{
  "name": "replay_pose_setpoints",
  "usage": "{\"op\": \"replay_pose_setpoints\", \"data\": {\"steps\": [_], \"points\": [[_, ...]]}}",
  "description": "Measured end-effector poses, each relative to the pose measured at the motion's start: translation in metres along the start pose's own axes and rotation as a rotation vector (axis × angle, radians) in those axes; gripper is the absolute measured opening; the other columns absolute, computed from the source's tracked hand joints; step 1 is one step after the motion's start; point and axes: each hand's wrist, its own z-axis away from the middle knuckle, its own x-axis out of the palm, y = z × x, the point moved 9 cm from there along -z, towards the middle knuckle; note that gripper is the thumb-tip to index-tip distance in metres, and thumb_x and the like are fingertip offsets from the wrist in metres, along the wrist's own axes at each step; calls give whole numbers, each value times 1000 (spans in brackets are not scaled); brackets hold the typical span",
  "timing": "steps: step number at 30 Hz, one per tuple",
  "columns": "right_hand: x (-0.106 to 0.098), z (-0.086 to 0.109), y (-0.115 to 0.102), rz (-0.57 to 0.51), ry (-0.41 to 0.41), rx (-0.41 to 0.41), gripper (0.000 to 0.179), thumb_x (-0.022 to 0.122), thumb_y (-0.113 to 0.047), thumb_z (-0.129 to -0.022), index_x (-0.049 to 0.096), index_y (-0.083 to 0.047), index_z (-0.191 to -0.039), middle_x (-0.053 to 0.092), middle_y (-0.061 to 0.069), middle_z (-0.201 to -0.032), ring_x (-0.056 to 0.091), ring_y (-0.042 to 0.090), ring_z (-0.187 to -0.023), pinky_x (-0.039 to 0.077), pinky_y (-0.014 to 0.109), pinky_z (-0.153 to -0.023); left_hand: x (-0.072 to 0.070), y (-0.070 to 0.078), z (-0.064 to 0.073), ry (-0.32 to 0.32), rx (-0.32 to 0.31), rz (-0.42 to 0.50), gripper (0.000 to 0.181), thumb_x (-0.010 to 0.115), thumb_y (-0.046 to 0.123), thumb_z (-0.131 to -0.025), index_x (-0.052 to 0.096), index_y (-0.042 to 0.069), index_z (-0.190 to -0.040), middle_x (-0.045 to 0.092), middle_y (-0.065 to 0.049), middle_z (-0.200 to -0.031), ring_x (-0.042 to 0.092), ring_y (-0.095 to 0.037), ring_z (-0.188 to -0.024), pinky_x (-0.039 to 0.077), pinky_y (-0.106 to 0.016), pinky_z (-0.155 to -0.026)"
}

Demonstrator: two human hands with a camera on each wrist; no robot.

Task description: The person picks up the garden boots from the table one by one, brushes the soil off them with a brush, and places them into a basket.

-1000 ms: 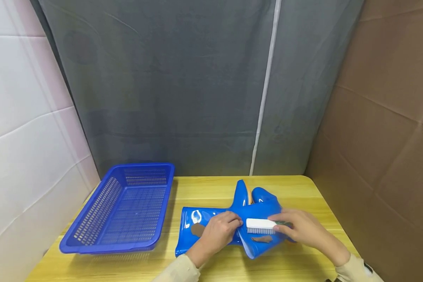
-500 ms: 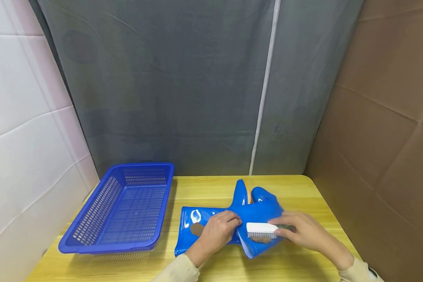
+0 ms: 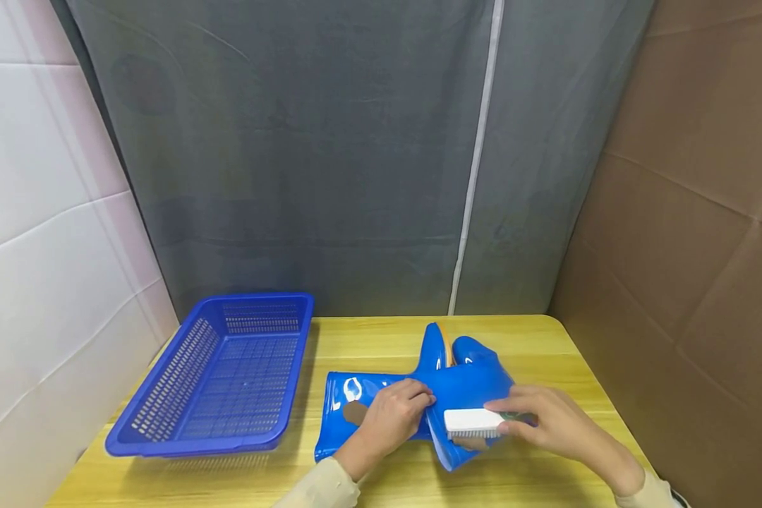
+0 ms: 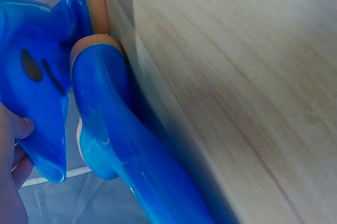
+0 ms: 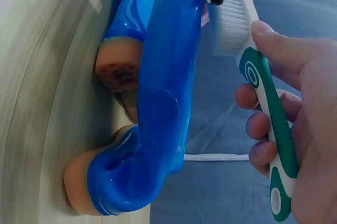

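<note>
My left hand [image 3: 396,409] pinches the open top edge of a glossy blue rain boot [image 3: 473,381], thumb on its outside in the left wrist view. This boot lies across a second blue rain boot [image 3: 377,384], whose shaft points left on the table. In my right hand [image 3: 559,427] is a scrub brush [image 5: 274,113] with a green-and-white handle, gripped with the fingers wrapped round it. Its white bristles [image 5: 231,19] face the upper boot's shaft, right at a brown patch [image 3: 470,444] with a curled edge. Another brown patch [image 3: 354,413] shows on the lower boot.
A blue perforated plastic basket [image 3: 193,447] stands on the left of the wooden table [image 3: 368,346]. Grey cloth [image 3: 292,155] hangs behind the table, with a white panel [image 3: 57,212] at left and a brown one [image 3: 692,247] at right.
My right hand has moved the brush slightly toward the table's front, down over the brown patch. The upper boot's opening has tipped a little lower. My left hand keeps its place.
</note>
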Motion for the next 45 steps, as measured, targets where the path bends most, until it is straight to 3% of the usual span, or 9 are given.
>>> {"op": "replay_pose_setpoints", "data": {"steps": [7,15,21,25,36,45], "points": [[4,4,-2,-41,-62,18,34,63,-54,-90,71,-38,-118,58,-22,-83,46,-5,-74,39,15,-61,-1,-3,1,6,-30,17,16,83,13,-78,77,18,-92,75,7,-94,71,-6,-91,59,-21,-86],[5,8,-5,-24,-28,-10,33,66,-52,-88,72,-37,-117,61,-18,-85,45,-6,-74,38,14,-59,-1,-4,2,-3,-39,29,16,82,12,-79,77,19,-93,75,8,-95,71,-5,-92,58,-21,-86],[9,12,-4,-50,-61,-6,35,65,-54,-87,71,-37,-118,68,-15,-95,49,-5,-79,44,16,-64,-1,-3,3,-4,-40,32,17,82,11,-79,77,19,-93,75,8,-96,71,-6,-92,58,-21,-87],[11,15,-2,-95,-93,-1,37,65,-54,-87,72,-36,-118,67,-18,-92,48,-7,-78,45,16,-64,0,-5,3,-7,-48,33,16,82,12,-79,77,19,-93,75,8,-96,70,-6,-92,59,-22,-86],[14,23,-1,-129,-84,-17,36,67,-52,-86,73,-33,-116,67,-18,-93,48,-8,-79,45,16,-62,1,-7,4,-25,-65,34,15,81,13,-81,77,19,-94,75,7,-96,71,-6,-92,58,-21,-87],[21,26,7,-128,-174,109,41,62,-62,-85,70,-40,-118,73,-11,-112,62,1,-95,57,27,-78,2,-9,4,-11,-70,49,14,81,11,-80,77,18,-92,75,7,-95,71,-6,-91,58,-21,-86]]}}
